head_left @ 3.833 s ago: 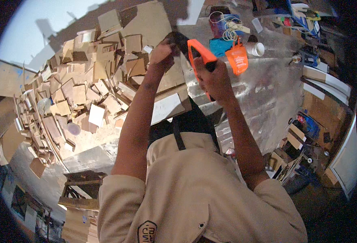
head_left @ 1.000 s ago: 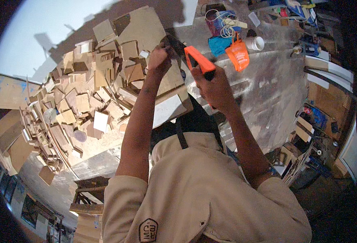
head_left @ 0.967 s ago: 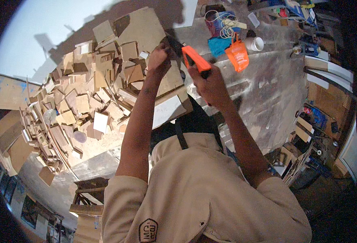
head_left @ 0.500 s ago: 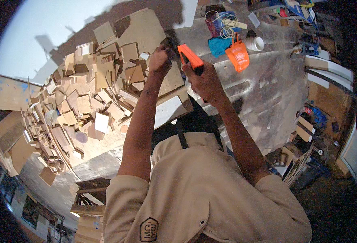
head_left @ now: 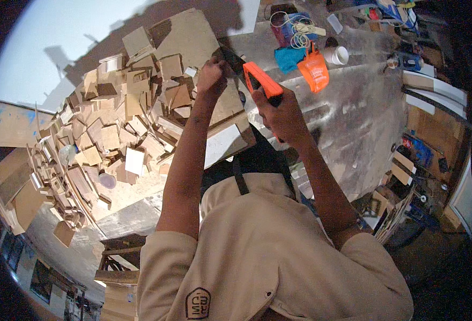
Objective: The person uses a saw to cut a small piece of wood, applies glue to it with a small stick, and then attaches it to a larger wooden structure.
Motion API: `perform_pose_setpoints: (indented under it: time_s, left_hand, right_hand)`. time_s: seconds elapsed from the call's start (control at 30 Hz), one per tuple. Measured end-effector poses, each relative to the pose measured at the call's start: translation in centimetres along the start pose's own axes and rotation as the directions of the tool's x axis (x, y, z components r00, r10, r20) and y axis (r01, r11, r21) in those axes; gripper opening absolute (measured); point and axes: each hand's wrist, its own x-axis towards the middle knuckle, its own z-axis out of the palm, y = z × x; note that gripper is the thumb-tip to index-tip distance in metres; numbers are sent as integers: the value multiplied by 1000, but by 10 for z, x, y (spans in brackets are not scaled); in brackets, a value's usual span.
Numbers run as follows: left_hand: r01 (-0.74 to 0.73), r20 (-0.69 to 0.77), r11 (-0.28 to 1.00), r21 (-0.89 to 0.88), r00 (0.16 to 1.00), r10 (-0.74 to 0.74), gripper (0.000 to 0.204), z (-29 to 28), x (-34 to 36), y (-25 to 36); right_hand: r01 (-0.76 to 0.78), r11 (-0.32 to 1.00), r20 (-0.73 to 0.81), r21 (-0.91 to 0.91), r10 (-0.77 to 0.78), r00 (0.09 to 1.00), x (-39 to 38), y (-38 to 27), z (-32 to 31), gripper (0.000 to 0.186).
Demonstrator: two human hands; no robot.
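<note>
My right hand (head_left: 284,115) is wrapped round the orange and black handle of what looks like a handsaw (head_left: 263,83). A dark, blade-like strip (head_left: 230,60) runs from beside the handle toward the upper left, up to my left hand (head_left: 212,78). The left fingers are curled closed at that strip; what they grip is hidden. Below and between my hands, a wide tan board (head_left: 222,104) lies in shadow, with a white-faced piece (head_left: 224,145) near my waist.
A heap of wood offcuts (head_left: 110,138) spreads to the left. On the worn floor (head_left: 348,128) at the far right are an orange bag (head_left: 314,72), a teal cloth (head_left: 289,59), a white bucket (head_left: 339,55) and a coiled cable (head_left: 300,38). Clutter and boards line the right edge.
My right hand has moved a little to the right and nearer to me, carrying the orange handle along. My left hand has stayed in nearly the same place, still closed.
</note>
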Motion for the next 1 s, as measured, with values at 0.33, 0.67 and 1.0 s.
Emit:
perform_pose_setpoints:
  time_s: [0.33,0.67,1.0]
  left_hand:
    - [-31,-15,1000,-3,999,31,32,0,1,0]
    - [20,-20,1000,-13,1000,-21,26,-1,-1,4]
    - [-35,-59,999,20,998,37,25,-5,3,8]
  right_hand:
    - [76,997,-44,3,-75,996,0,11,3,31]
    - [18,1000,-2,25,-18,1000,-20,-17,-10,29]
    - [59,998,-21,-18,-60,998,-12,-9,-4,28]
